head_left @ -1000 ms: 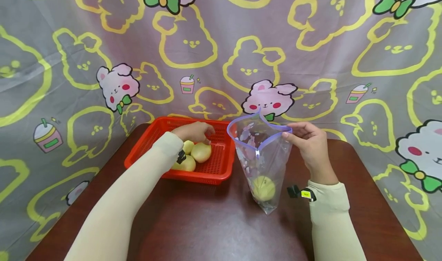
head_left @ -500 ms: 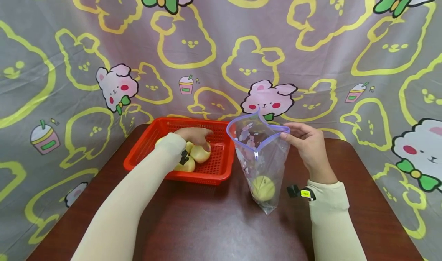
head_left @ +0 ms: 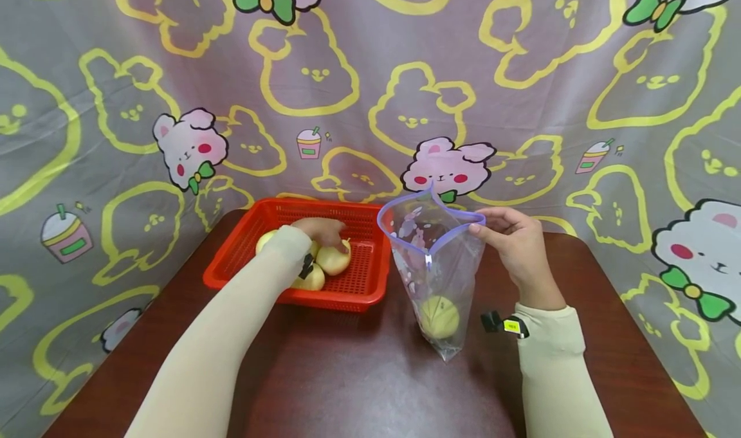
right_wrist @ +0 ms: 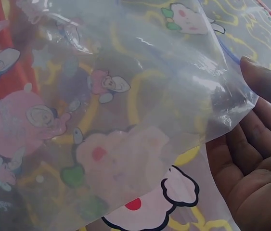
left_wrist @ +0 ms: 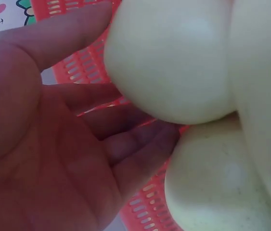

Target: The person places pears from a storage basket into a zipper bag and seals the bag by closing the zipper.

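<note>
My left hand (head_left: 324, 230) is in the red plastic basket (head_left: 370, 296), its thumb and fingers around a round, pale yellow pear (head_left: 334, 260). In the left wrist view, the thumb (left_wrist: 72, 31) meets one side of that pear (left_wrist: 174, 57), while the fingertips are partly hidden behind it. Another pear (left_wrist: 217, 178) lies just below. My right hand (head_left: 521, 245) pinches the purple zip rim of a clear plastic bag (head_left: 446, 264) between thumb and fingers. The bag's mouth is spread, and one pear (head_left: 440, 317) sits at its bottom.
More pears (head_left: 312, 279) lie in the basket under my left wrist. The bag stands to the basket's right on a dark brown table (head_left: 347, 374). A patterned cloth (head_left: 359, 52) hangs behind and along both sides.
My left hand has lowered onto the right-hand pear in the basket, its fingers now down around it. The right hand keeps its hold on the bag's rim.
</note>
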Tool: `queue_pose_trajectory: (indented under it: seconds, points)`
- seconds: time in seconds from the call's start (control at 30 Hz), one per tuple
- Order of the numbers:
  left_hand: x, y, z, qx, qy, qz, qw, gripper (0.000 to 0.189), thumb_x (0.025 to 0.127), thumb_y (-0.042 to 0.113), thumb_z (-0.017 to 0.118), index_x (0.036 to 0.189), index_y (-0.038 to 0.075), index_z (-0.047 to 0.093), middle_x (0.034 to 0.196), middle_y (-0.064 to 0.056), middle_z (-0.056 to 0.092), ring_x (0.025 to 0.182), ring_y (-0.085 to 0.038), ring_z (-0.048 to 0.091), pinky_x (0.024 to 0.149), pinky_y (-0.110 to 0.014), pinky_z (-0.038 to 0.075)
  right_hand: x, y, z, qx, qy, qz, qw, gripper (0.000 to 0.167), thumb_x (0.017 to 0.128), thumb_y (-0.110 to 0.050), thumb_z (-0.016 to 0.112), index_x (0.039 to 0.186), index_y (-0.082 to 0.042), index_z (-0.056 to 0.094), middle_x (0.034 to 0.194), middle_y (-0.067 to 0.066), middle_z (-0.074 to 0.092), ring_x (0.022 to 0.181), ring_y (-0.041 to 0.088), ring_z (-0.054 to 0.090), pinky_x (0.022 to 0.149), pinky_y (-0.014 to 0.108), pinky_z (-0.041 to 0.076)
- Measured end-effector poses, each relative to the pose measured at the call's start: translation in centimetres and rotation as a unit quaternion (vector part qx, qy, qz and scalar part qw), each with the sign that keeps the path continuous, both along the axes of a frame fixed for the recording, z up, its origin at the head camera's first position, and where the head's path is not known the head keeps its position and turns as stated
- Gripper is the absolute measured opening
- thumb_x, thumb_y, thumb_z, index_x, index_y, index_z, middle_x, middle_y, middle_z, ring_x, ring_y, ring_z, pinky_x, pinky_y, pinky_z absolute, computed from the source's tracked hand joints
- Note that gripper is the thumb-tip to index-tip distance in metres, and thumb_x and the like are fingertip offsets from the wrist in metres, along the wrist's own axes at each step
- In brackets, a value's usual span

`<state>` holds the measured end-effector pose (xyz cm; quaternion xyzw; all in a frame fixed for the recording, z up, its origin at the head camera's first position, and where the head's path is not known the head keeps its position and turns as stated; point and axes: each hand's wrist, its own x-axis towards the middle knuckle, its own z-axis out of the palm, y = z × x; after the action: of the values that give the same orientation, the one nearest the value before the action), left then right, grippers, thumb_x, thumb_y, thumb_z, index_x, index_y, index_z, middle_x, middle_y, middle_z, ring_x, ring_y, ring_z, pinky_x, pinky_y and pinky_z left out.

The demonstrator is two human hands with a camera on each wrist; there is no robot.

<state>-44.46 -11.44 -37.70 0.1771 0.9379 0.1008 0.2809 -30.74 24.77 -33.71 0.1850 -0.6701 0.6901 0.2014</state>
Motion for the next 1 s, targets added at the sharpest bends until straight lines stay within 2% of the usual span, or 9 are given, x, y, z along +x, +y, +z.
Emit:
queue_pose_trajectory:
  seconds: [0.2, 0.43, 0.67, 0.87, 1.0]
  points:
    - [0.2, 0.0, 0.0, -0.009, 0.002, 0.004, 0.9999, 0.078, 0.089, 0.042, 0.066, 0.148, 0.000, 0.036, 0.149, -0.016, 0.039, 0.137, -0.032, 0.034, 0.111, -0.046, 0.026, 0.2, -0.1, 0.0, -0.009, 0.001, 0.004, 1.0000, 0.022, 0.078, 0.011, 0.075, 0.098, 0.016, 0.066, 0.082, 0.006, 0.071, 0.073, 0.013, 0.066, 0.067, 0.023, 0.053]
    - [0.7, 0.6, 0.2, -0.021, -0.001, -0.016, 0.9996, 0.073, 0.083, 0.047, 0.072, 0.139, 0.004, 0.052, 0.136, -0.012, 0.053, 0.124, -0.029, 0.047, 0.105, -0.045, 0.034, 0.4, -0.1, 0.0, -0.004, 0.009, 0.006, 0.9999, 0.021, 0.079, 0.012, 0.074, 0.098, 0.016, 0.065, 0.082, 0.006, 0.071, 0.074, 0.014, 0.066, 0.068, 0.024, 0.054]
    - [1.0, 1.0, -0.1, -0.034, -0.006, -0.018, 0.9992, 0.075, 0.078, 0.050, 0.077, 0.139, 0.012, 0.054, 0.138, -0.008, 0.052, 0.124, -0.027, 0.046, 0.104, -0.047, 0.036, 0.5, -0.1, -0.2, -0.003, 0.002, 0.000, 1.0000, 0.025, 0.078, 0.011, 0.075, 0.101, 0.014, 0.066, 0.084, 0.005, 0.072, 0.076, 0.014, 0.067, 0.069, 0.024, 0.054]
    - [1.2, 0.4, 0.0, -0.034, 0.002, -0.012, 0.9993, 0.079, 0.073, 0.052, 0.080, 0.135, 0.008, 0.057, 0.128, -0.007, 0.058, 0.113, -0.024, 0.053, 0.097, -0.043, 0.043, 0.2, -0.1, -0.3, 0.010, 0.002, 0.007, 0.9999, 0.034, 0.079, 0.008, 0.075, 0.112, 0.011, 0.066, 0.087, 0.004, 0.072, 0.079, 0.014, 0.067, 0.071, 0.023, 0.053]
    - [1.1, 0.4, 0.2, -0.010, 0.020, -0.014, 0.9997, 0.077, 0.073, 0.051, 0.080, 0.132, 0.007, 0.058, 0.123, -0.006, 0.059, 0.109, -0.024, 0.054, 0.096, -0.044, 0.043, 0.2, -0.1, 0.0, 0.004, 0.008, 0.000, 1.0000, 0.031, 0.080, 0.008, 0.075, 0.109, 0.014, 0.066, 0.087, 0.005, 0.072, 0.078, 0.015, 0.067, 0.069, 0.023, 0.053]
